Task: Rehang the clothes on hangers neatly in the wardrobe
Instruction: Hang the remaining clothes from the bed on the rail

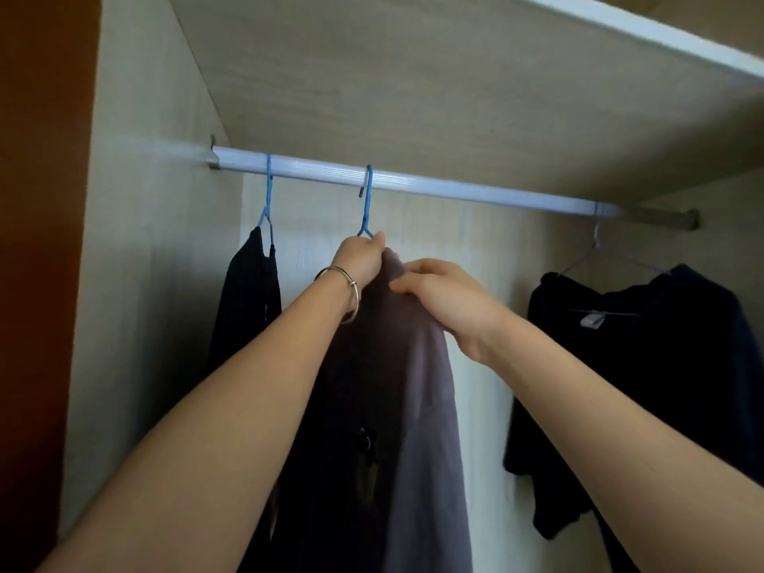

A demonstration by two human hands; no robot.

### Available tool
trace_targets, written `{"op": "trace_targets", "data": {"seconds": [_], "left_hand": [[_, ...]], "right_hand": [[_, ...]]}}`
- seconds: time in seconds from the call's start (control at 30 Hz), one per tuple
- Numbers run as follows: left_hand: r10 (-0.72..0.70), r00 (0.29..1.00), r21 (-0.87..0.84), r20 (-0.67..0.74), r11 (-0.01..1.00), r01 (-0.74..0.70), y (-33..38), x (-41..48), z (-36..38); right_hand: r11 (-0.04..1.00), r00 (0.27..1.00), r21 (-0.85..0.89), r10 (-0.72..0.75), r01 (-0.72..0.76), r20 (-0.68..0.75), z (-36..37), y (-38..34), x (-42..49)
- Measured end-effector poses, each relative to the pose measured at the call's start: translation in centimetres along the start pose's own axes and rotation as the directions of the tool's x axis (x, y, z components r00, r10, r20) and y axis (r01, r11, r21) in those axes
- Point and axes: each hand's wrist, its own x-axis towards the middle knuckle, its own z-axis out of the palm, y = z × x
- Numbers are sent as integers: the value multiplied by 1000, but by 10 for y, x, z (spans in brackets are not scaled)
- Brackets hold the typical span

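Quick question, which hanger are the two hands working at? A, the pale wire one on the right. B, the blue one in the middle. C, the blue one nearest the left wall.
B: the left hand and the right hand both grip the top of the grey fabric garment, right under the middle blue wire hanger hooked on the white metal rail.

Lighting: dim, soft daylight from front; glare streak on rail [397, 181]; dark garments lose detail; wide-angle bowing at edges; slightly soft focus.
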Motion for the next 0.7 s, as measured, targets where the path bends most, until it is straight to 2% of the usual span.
{"op": "trace_targets", "data": {"seconds": [0.13, 0.2, 0.3, 0.4, 0.57, 0.63, 0.7], "left_hand": [[100, 994, 22, 33, 995, -101, -32, -60, -3], [99, 995, -27, 21, 995, -98, -57, -97, -3], [-10, 1000, -40, 3, 999, 10, -107, -159, -6], [-161, 987, 104, 9, 982, 159, -166, -225, -6], [-402, 914, 328, 60, 873, 362, -235, -303, -7], [-479, 877, 411, 15, 803, 432, -251, -331, -12], [-531, 847, 483, 9, 744, 461, -261, -366, -19]], "right_hand": [[980, 979, -120, -170, 157, -109, 19, 51, -35], [983, 984, -105, -156, 148, -81, 31, 88, -57], [1000, 999, -10, 0, 1, 37, 48, 146, -88], [984, 985, 69, 158, -162, 63, 63, 195, -117], [930, 938, 124, 341, -346, 61, 83, 251, -152], [912, 907, 42, 401, -409, 129, 87, 273, -166], [850, 814, -155, 527, -503, 244, 92, 304, -192]]}}
